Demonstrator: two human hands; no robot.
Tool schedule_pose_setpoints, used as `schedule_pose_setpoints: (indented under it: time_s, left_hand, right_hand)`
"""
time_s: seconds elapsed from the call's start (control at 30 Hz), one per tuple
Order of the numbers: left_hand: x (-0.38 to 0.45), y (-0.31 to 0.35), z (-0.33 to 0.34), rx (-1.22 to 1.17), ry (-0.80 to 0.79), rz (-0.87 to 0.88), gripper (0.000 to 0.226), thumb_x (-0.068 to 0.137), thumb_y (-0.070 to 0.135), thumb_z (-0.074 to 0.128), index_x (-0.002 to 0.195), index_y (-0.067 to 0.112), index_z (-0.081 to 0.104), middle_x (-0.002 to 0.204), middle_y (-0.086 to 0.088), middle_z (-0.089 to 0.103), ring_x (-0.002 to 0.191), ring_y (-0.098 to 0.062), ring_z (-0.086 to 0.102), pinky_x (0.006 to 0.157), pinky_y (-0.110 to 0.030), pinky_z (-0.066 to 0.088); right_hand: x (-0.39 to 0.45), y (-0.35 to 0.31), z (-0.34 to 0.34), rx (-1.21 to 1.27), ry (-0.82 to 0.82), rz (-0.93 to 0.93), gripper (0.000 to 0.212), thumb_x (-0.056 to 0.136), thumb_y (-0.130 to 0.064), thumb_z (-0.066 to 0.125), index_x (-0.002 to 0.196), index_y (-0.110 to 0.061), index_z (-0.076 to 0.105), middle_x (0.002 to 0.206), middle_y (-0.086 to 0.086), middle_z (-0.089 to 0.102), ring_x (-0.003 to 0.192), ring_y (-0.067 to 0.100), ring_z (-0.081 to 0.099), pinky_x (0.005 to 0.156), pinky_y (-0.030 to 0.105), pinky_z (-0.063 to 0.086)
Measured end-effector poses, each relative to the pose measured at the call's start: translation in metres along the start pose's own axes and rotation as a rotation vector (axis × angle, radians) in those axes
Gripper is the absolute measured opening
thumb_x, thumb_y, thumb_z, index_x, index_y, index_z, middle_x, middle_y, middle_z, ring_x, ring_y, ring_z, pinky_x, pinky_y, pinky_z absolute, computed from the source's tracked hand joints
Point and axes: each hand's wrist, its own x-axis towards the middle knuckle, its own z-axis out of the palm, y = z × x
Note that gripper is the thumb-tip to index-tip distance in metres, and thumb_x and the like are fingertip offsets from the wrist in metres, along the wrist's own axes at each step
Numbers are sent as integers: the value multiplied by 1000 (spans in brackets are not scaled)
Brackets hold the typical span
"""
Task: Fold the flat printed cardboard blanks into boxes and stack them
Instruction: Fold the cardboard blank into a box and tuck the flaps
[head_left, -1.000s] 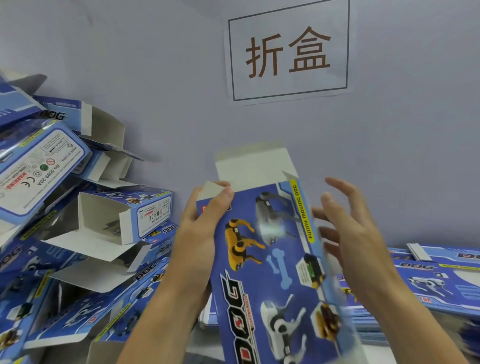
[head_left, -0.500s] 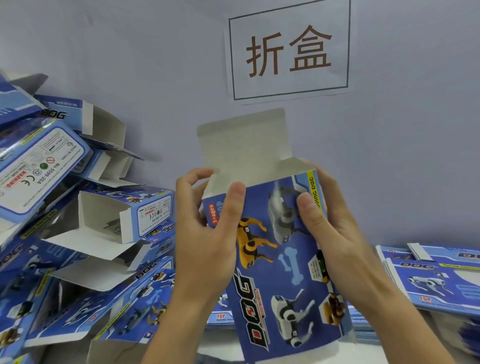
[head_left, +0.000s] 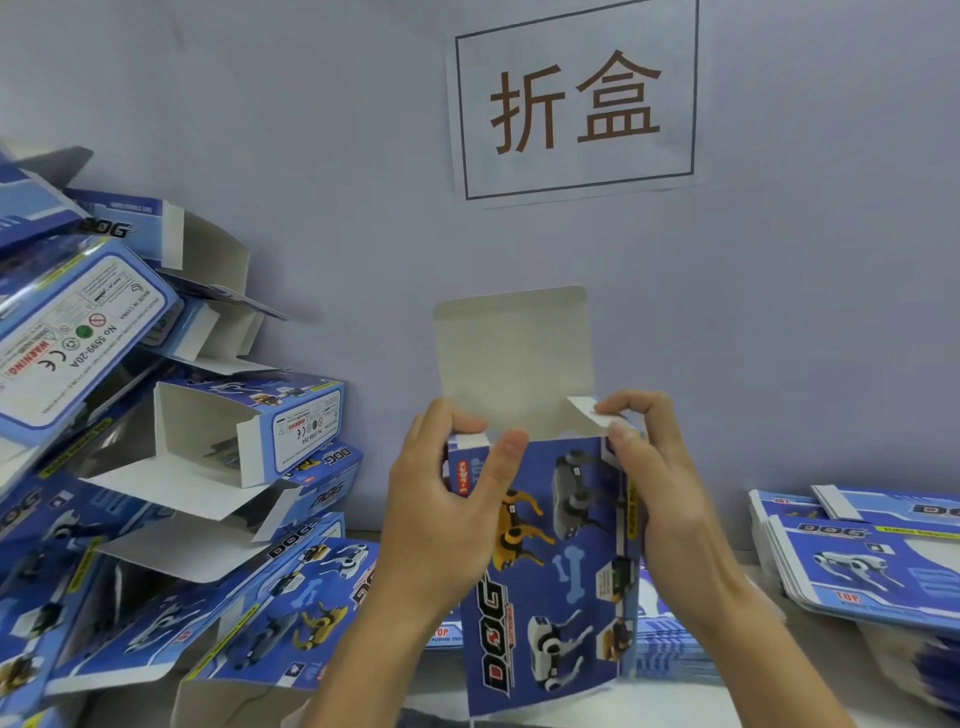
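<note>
Left hand (head_left: 441, 514) gripping box (head_left: 550, 571) upper-left edge, right hand (head_left: 654, 483) pinching side flap (head_left: 589, 415)

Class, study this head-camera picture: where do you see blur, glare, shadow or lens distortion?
Head view: even, soft light; the pile of folded boxes casts faint shadows on the wall, and glare streaks its glossy tops; wide-angle bending leans the pile; the flat blanks blur toward the right edge; the held box and the wall sign stay sharp.

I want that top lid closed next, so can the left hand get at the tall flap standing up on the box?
Probably yes. The left hand grips the box just under the flap, and nothing stands between them; the right hand only pinches the small side tab.
</note>
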Motion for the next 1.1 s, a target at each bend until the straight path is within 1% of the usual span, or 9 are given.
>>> schedule_pose_setpoints:
  time_s: [0.1, 0.2, 0.3, 0.4, 0.53, 0.63, 0.7, 0.87, 1.1]
  left_hand:
    - [-1, 0, 0, -50, -157, -82, 47, 75, 74, 48, 92, 30, 48, 78, -17, 63, 67, -32, 64, 71, -45, 55]
    - [-1, 4, -2, -155, -197, -183, 62, 78, 88, 33, 97, 32, 54, 82, 2, 66, 76, -10, 64, 70, -15, 53]
    - [0, 6, 3, -270, -125, -209, 34, 101, 45, 42, 94, 14, 55, 89, -14, 66, 80, -18, 69, 70, -30, 52]
    - [0, 7, 6, -290, -56, -221, 14, 100, 15, 41, 94, 18, 53, 94, -15, 63, 71, -15, 63, 61, -26, 51]
    - [-1, 6, 11, -298, 31, -277, 31, 99, 23, 43, 117, 48, 42, 112, -16, 62, 77, -12, 58, 64, -21, 53]
    - [-1, 3, 12, -314, 62, -260, 42, 101, 24, 43, 128, 55, 35, 111, -20, 59, 76, -7, 58, 69, -21, 54]
    - [0, 2, 12, -346, 66, -240, 38, 103, 24, 42, 123, 56, 44, 104, -7, 65, 76, -7, 63, 67, -24, 56]
    - [2, 2, 8, -285, 139, -126, 20, 100, 28, 49, 85, 25, 61, 86, -10, 60, 81, -28, 58, 71, -29, 45]
    - [-6, 6, 5, -632, 75, -266, 54, 91, 57, 42, 103, 7, 59, 95, -14, 74, 87, -31, 74, 62, -33, 61]
  right_hand:
    - [3, 2, 1, -45, 142, -3, 23, 94, -51, 43, 91, -29, 52, 88, 12, 65, 74, 31, 68, 62, 45, 56]
    - [7, 7, -1, -144, 264, -3, 19, 101, -35, 49, 83, -30, 51, 75, -21, 63, 64, 3, 64, 55, 27, 52]
    - [7, 7, 1, -142, 225, 50, 4, 88, -34, 53, 88, -32, 49, 80, -13, 59, 58, -1, 59, 47, 17, 46]
    - [8, 4, 2, -63, 198, 103, 29, 75, -37, 48, 104, -42, 48, 81, -5, 55, 55, 4, 59, 49, 22, 48]
    - [8, -2, -1, -32, 106, 140, 57, 75, -36, 45, 129, -54, 48, 57, -10, 50, 50, 7, 49, 48, 23, 46]
    - [10, -4, -1, -20, 53, 127, 47, 77, -34, 44, 115, -55, 59, 66, 16, 50, 63, 19, 47, 60, 40, 45]
    - [9, -5, 0, 21, 40, 121, 38, 77, -31, 43, 106, -47, 62, 58, 9, 37, 57, 18, 39, 58, 40, 39]
    - [8, -3, 2, 23, 32, 61, 23, 82, -31, 44, 96, -31, 62, 89, 18, 50, 82, 33, 49, 70, 52, 46]
    - [2, -7, -1, 281, -114, 151, 41, 92, -48, 50, 113, -15, 60, 109, 20, 71, 90, 26, 74, 67, 30, 60]
